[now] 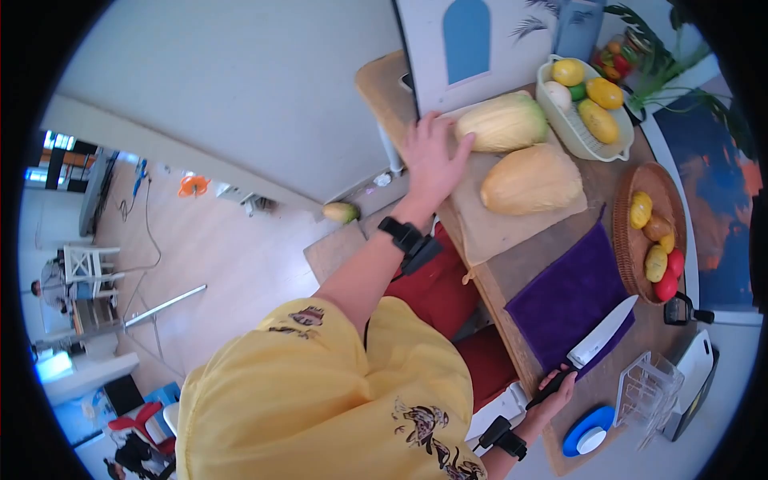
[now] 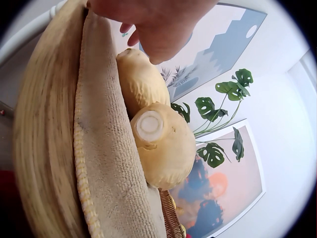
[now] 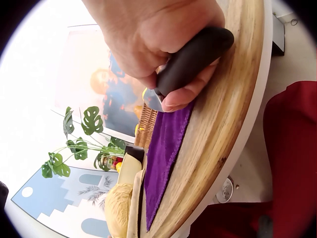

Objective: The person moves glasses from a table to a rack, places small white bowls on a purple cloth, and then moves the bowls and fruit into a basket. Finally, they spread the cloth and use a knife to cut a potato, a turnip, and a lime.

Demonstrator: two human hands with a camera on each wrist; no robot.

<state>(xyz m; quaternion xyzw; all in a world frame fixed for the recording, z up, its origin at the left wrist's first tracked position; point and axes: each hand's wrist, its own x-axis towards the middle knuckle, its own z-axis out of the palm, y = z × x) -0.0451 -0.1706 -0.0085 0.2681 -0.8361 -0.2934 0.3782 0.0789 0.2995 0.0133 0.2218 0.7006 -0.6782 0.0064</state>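
Left hand (image 1: pixel 436 156): spread loosely at the near end of the cabbage, wrapped round nothing; the thumb overlaps that end, though whether it truly presses on it I cannot tell.
Right hand (image 1: pixel 554 394): grasping the black handle of the knife (image 1: pixel 602 332), fingers curled round it, near the right end of the table (image 1: pixel 498 282).
Cabbage (image 1: pixel 504 122): lying on its side at the left of the beige towel (image 1: pixel 500 232), its greener end to the far side.
Second pale vegetable (image 1: pixel 532 182): just right of the cabbage on that towel, perhaps another of its kind; the left-wrist view shows a round whitish disc on its near end.
Purple cloth (image 1: pixel 552 292): right of the beige towel, beneath the blade, which points far; firm contact between blade and cloth is hard to judge.
Wicker basket (image 1: pixel 622 228): beyond the purple cloth, with fruit inside.
Pale basket (image 1: pixel 613 153): far side of the cabbage, also carrying fruit.
Steadying: such rounded sides would probably roll, so a broad palm on top should serve better than a thumb at one end.
Spacing: sliding the two vegetables slightly apart would give the fingers room.
Blade care: best held low, flat and well right of the left hand while that hand settles its hold.
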